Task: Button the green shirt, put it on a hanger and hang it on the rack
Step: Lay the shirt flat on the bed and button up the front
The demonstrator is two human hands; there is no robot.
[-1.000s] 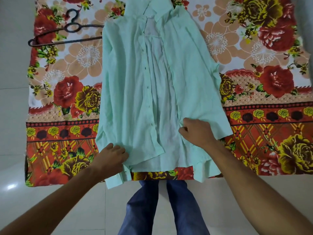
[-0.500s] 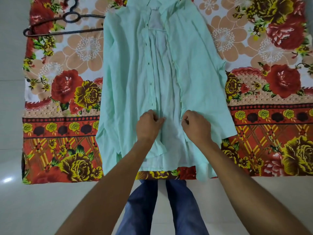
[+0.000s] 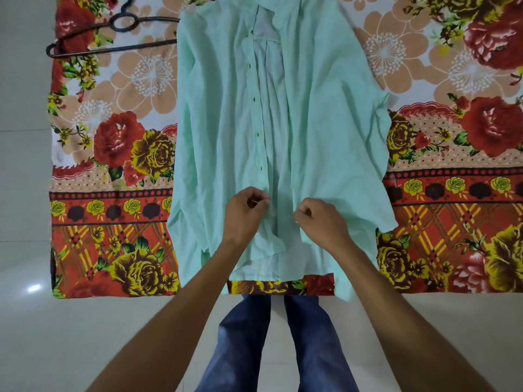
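Since a second ago: left hand [image 3: 244, 215] up from hem corner at lower left to button strip; front panels drawn nearer, pale gap between them narrower. Now pinching left front edge near lowest button; right hand [image 3: 321, 220] clenched on right front edge, just beside. Both low centre of frame, likely placed to mate bottom button with its hole first. Green shirt [image 3: 325, 131] flat, collar toward top of frame, open down the front, spread on floral cloth [image 3: 113, 171]. Hanger [image 3: 113, 35] upper left, partly under a shoulder, untouched. Rack not in view. Count: shirt 1, hanger 1, hands 2, visible buttons 4, fastened 0.
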